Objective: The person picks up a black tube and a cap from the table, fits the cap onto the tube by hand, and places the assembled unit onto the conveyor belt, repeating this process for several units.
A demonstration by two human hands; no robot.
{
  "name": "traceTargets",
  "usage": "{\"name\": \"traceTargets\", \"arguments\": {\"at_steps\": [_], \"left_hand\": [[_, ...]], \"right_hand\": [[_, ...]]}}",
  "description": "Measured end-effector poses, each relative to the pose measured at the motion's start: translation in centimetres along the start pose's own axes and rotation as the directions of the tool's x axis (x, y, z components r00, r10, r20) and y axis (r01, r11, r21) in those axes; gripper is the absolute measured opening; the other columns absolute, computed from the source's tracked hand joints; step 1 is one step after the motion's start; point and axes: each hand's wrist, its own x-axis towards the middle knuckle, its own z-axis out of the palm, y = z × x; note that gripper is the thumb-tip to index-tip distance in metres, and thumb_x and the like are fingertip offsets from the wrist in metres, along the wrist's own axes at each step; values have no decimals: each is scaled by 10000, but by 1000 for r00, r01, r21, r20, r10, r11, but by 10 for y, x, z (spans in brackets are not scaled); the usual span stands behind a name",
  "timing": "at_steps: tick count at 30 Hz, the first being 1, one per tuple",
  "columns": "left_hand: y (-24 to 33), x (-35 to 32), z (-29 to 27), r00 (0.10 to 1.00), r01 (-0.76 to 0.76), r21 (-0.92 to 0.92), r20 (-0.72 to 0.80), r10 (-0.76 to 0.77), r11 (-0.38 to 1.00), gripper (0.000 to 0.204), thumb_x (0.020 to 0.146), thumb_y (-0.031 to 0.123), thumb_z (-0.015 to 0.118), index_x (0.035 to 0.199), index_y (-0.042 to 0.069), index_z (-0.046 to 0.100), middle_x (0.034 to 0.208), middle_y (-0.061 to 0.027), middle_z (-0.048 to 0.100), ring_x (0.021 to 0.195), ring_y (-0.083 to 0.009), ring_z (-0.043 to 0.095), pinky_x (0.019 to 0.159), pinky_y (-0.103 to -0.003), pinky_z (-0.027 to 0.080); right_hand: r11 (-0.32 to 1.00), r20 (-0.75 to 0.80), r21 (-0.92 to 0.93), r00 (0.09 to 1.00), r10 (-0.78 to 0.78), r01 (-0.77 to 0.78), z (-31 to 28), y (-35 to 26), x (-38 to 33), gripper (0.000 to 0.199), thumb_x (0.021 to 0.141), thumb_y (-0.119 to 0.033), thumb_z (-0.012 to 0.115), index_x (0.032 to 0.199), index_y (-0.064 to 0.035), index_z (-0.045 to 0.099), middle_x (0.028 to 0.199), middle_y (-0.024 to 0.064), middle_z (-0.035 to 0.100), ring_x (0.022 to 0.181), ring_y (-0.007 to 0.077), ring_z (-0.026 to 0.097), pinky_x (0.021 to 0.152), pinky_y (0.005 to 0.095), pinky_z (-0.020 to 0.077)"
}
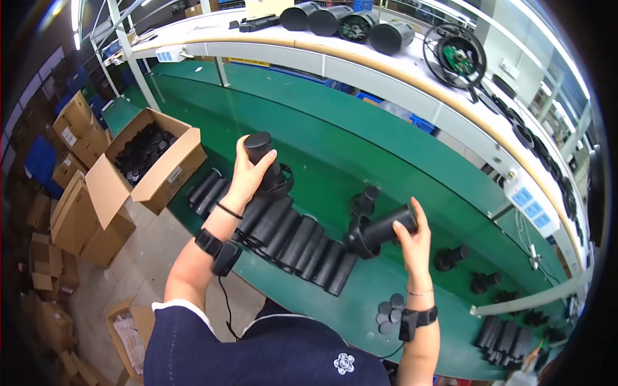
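Observation:
My left hand (242, 175) is closed round a black cylindrical part (260, 141) with a wider ring-shaped base, held over the far end of a row of black tubes (299, 241). My right hand (416, 239) grips a black tube (386, 226) from its right end, thumb in front. A wide black collar (362, 238) sits at that tube's left end, close to the row. Just beyond it a similar black part (365, 201) stands on the green table (309, 161). Several small dark discs (390, 313) lie near my right forearm.
An open cardboard box (168, 174) full of black pieces stands at the left. More black parts (452, 257) and a tube pile (502, 339) lie to the right. A raised white shelf (399, 61) with black housings (391, 37) runs along the back. Cartons (90, 219) crowd the floor.

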Motion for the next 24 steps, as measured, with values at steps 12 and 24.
{"name": "traceTargets", "arguments": {"at_steps": [12, 24], "left_hand": [[-158, 136, -29, 969, -87, 469, 243, -34, 879, 627, 614, 139, 803, 1155, 39, 503, 1031, -147, 595, 980, -298, 603, 863, -372, 489], [-273, 152, -48, 925, -66, 607, 334, -179, 792, 641, 579, 75, 805, 1154, 69, 523, 1100, -154, 567, 1036, -353, 560, 891, -402, 479]], "right_hand": [[840, 57, -522, 989, -136, 146, 161, 122, 136, 645, 596, -10, 757, 1192, -60, 516, 1090, 164, 546, 1012, 343, 561, 891, 378, 471], [792, 58, -611, 997, 54, -8, 224, 201, 167, 587, 667, 25, 729, 1174, -68, 445, 1162, 206, 518, 1028, 410, 556, 873, 424, 483]]}}
